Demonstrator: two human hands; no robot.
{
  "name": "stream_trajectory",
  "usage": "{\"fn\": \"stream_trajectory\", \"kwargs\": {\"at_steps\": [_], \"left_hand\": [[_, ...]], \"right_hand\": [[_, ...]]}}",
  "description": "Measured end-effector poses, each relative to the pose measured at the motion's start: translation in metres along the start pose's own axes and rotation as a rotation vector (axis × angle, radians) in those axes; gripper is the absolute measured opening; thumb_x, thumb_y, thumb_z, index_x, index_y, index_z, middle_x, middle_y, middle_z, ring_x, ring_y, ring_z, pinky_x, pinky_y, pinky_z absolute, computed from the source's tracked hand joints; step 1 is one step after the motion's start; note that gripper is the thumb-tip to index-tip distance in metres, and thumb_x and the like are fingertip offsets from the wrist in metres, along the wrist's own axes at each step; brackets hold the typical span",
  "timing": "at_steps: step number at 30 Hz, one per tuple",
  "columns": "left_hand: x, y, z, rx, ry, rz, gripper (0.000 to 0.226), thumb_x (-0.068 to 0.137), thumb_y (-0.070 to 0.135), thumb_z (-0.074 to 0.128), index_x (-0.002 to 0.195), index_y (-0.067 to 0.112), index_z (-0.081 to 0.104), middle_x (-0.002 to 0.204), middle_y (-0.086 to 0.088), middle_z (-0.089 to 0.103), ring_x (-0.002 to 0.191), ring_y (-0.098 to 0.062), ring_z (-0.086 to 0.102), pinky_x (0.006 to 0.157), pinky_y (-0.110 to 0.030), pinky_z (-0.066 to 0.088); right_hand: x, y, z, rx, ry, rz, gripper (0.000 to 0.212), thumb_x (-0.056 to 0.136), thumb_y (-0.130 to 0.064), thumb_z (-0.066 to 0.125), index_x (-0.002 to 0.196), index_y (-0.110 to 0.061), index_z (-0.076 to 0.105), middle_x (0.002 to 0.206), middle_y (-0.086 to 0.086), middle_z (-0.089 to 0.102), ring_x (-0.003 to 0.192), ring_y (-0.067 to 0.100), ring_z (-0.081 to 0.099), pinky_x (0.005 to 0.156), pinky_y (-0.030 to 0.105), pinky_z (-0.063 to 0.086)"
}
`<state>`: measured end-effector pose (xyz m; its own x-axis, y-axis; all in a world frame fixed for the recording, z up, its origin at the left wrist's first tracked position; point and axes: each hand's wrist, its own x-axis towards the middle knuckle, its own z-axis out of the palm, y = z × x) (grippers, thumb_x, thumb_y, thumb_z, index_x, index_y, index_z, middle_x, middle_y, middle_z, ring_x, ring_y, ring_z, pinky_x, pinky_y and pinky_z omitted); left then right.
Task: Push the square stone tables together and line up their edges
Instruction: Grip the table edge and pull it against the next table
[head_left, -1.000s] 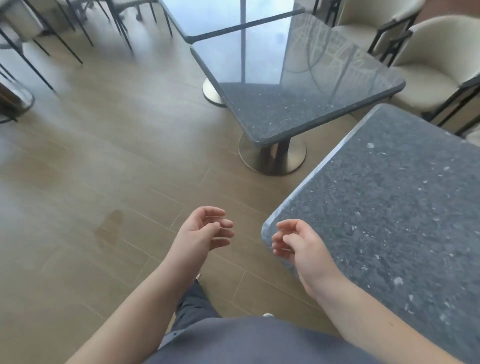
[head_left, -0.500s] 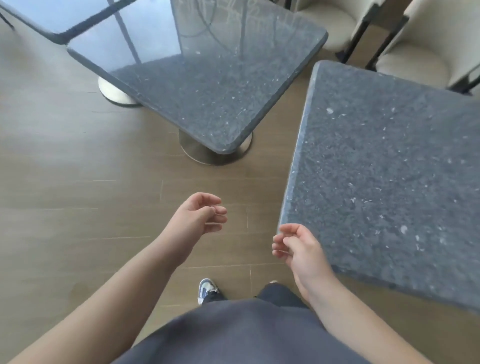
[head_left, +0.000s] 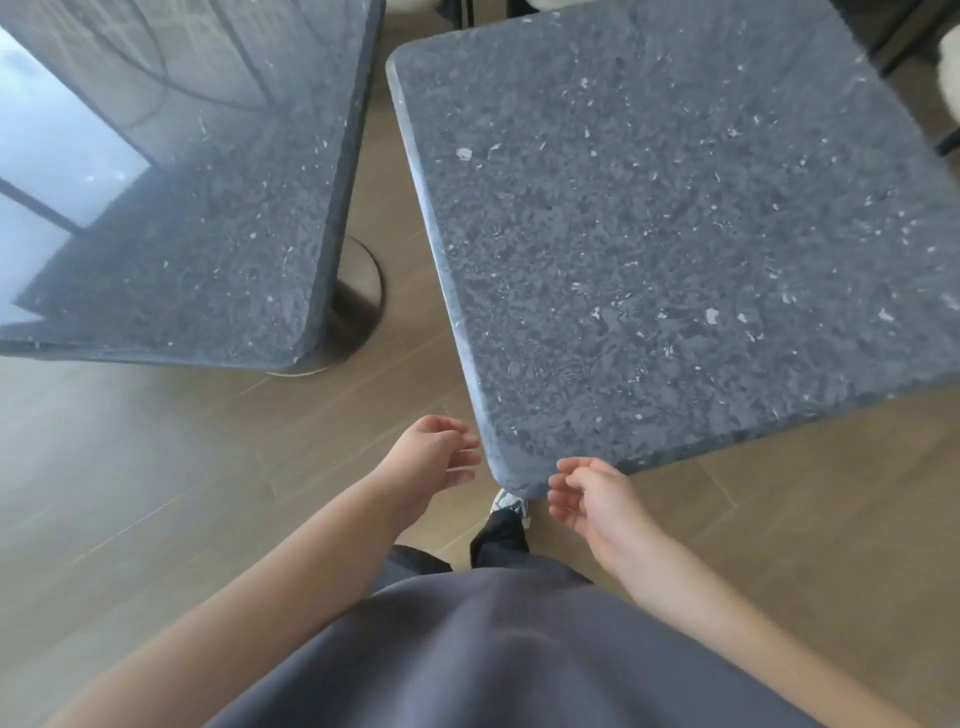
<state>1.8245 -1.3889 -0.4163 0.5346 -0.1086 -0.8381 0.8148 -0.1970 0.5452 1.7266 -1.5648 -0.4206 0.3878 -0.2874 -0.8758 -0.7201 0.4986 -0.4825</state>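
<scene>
Two square dark grey speckled stone tables stand side by side with a wedge-shaped gap of wooden floor between them. The right table (head_left: 675, 234) is turned at an angle, its near corner pointing at me. The left table (head_left: 197, 208) reflects a window. My left hand (head_left: 431, 460) hovers just left of the right table's near corner, fingers loosely curled, holding nothing. My right hand (head_left: 592, 499) hovers just right of that corner, below the near edge, fingers loosely curled and empty. Neither hand plainly touches the stone.
The left table's round metal base (head_left: 358, 291) shows in the gap. Dark chair legs and a pale seat (head_left: 948, 98) crowd the upper right corner. My shoe (head_left: 511, 504) is under the right table's corner. Wooden floor spreads to the left and lower right.
My view has swung right and closer, so both tables now fill the frame. Both hands moved up to either side of the right table's near corner, fingers a little less curled.
</scene>
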Motion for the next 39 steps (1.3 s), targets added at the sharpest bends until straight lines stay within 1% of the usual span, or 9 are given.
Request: {"fn": "stream_trajectory", "kwargs": {"at_steps": [6, 10, 12, 15, 19, 22, 27, 36, 39], "left_hand": [[0.041, -0.005, 0.01, 0.022, -0.018, -0.171, 0.017, 0.099, 0.005, 0.053, 0.115, 0.003, 0.054, 0.103, -0.016, 0.063, 0.096, -0.031, 0.064, 0.092, -0.045, 0.055], [0.075, -0.018, 0.013, 0.137, -0.047, -0.235, 0.005, 0.097, 0.002, 0.054, 0.097, 0.003, 0.059, 0.106, -0.016, 0.057, 0.097, -0.028, 0.057, 0.092, -0.038, 0.051], [0.091, -0.025, 0.013, 0.141, -0.106, -0.272, 0.021, 0.096, 0.002, 0.057, 0.116, 0.0, 0.063, 0.124, -0.018, 0.056, 0.115, -0.027, 0.057, 0.101, -0.035, 0.047], [0.108, -0.035, 0.02, 0.025, -0.238, -0.366, 0.046, 0.095, 0.018, 0.065, 0.138, 0.005, 0.054, 0.144, -0.006, 0.056, 0.131, -0.024, 0.052, 0.116, -0.038, 0.036], [0.12, -0.048, 0.038, -0.073, -0.288, -0.382, 0.051, 0.09, 0.024, 0.073, 0.135, 0.012, 0.054, 0.133, -0.007, 0.064, 0.119, -0.025, 0.062, 0.094, -0.037, 0.054], [0.124, -0.06, 0.047, -0.134, -0.237, -0.378, 0.05, 0.087, 0.022, 0.077, 0.132, 0.014, 0.056, 0.128, -0.008, 0.068, 0.113, -0.028, 0.067, 0.08, -0.039, 0.06], [0.132, -0.065, 0.046, -0.185, -0.282, -0.442, 0.051, 0.086, 0.02, 0.077, 0.132, 0.011, 0.058, 0.126, -0.01, 0.069, 0.116, -0.03, 0.066, 0.105, -0.047, 0.049], [0.136, -0.056, 0.044, -0.101, -0.305, -0.452, 0.05, 0.086, 0.022, 0.076, 0.131, 0.011, 0.057, 0.129, -0.01, 0.067, 0.115, -0.03, 0.067, 0.1, -0.047, 0.054], [0.135, -0.054, 0.045, -0.089, -0.317, -0.469, 0.041, 0.089, 0.021, 0.073, 0.126, 0.011, 0.058, 0.128, -0.01, 0.067, 0.115, -0.03, 0.067, 0.1, -0.046, 0.053]], "right_hand": [[0.037, 0.017, -0.009, 0.073, 0.08, 0.178, 0.021, 0.096, 0.003, 0.037, 0.102, -0.005, 0.056, 0.082, 0.011, 0.059, 0.067, 0.022, 0.056, 0.063, 0.033, 0.049], [0.055, 0.032, -0.011, 0.178, 0.143, 0.254, 0.015, 0.098, 0.0, 0.041, 0.096, -0.005, 0.055, 0.085, 0.012, 0.056, 0.07, 0.023, 0.055, 0.066, 0.034, 0.05], [0.065, 0.043, -0.01, 0.252, 0.18, 0.303, 0.009, 0.099, -0.006, 0.047, 0.096, -0.004, 0.056, 0.089, 0.012, 0.056, 0.075, 0.022, 0.057, 0.069, 0.034, 0.053], [0.079, 0.057, -0.004, 0.464, 0.156, 0.324, 0.026, 0.099, -0.022, 0.06, 0.118, -0.004, 0.058, 0.113, 0.014, 0.06, 0.098, 0.024, 0.061, 0.09, 0.038, 0.055], [0.097, 0.063, 0.019, 0.753, 0.05, 0.267, 0.047, 0.096, -0.04, 0.064, 0.132, -0.011, 0.056, 0.13, 0.01, 0.064, 0.124, 0.025, 0.06, 0.111, 0.043, 0.044], [0.106, 0.066, 0.037, 0.83, 0.124, 0.218, 0.053, 0.095, -0.045, 0.064, 0.136, -0.012, 0.056, 0.129, 0.01, 0.067, 0.118, 0.025, 0.065, 0.11, 0.043, 0.046], [0.111, 0.07, 0.042, 0.864, 0.167, 0.216, 0.067, 0.082, -0.051, 0.073, 0.137, -0.017, 0.057, 0.124, 0.008, 0.071, 0.113, 0.025, 0.069, 0.107, 0.043, 0.049], [0.106, 0.061, 0.04, 0.822, 0.179, 0.271, 0.059, 0.09, -0.051, 0.067, 0.132, -0.011, 0.058, 0.125, 0.011, 0.069, 0.112, 0.026, 0.068, 0.107, 0.043, 0.049], [0.106, 0.06, 0.041, 0.816, 0.192, 0.273, 0.059, 0.091, -0.051, 0.066, 0.134, -0.011, 0.057, 0.125, 0.011, 0.069, 0.11, 0.026, 0.069, 0.095, 0.042, 0.055]]}}
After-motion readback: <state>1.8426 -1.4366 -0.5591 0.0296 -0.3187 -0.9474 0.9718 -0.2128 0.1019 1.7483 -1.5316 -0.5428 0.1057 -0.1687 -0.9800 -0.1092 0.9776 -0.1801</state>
